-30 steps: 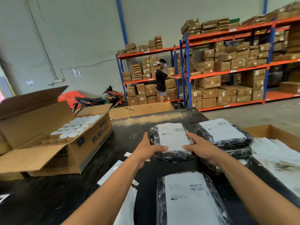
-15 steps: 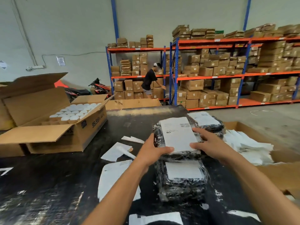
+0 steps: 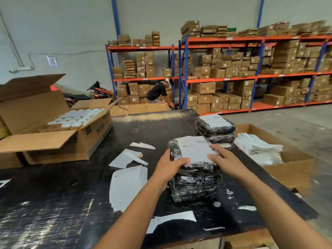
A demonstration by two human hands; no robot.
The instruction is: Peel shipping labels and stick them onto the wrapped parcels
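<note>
I am holding the top parcel [image 3: 195, 150] of a near stack [image 3: 195, 182] between both hands, out in the middle of the black tabletop [image 3: 53, 203]. My left hand [image 3: 168, 168] is pressing the parcel's near-left edge, its grip clamped on the wrapping with the thumb lying over the white shipping label [image 3: 196, 149]. My right hand [image 3: 224, 159] is closing on the near-right corner, fingers spread over the label's edge and the black plastic beside it. The label is lying flat on the parcel's upper face, printed side up. The parcel is sitting on top of other black wrapped parcels, and whether it is resting fully on them I cannot tell.

Behind and to the right, a second stack of labelled parcels [image 3: 215, 128] is standing near the tabletop's far-right edge. Loose white sheets [image 3: 127, 186] are lying on the tabletop left of my arms. An open cardboard box [image 3: 53, 123] with white round tops showing is standing at the left. A low carton of white paper scraps [image 3: 260, 150] is sitting to the right, beside the tabletop.
</note>
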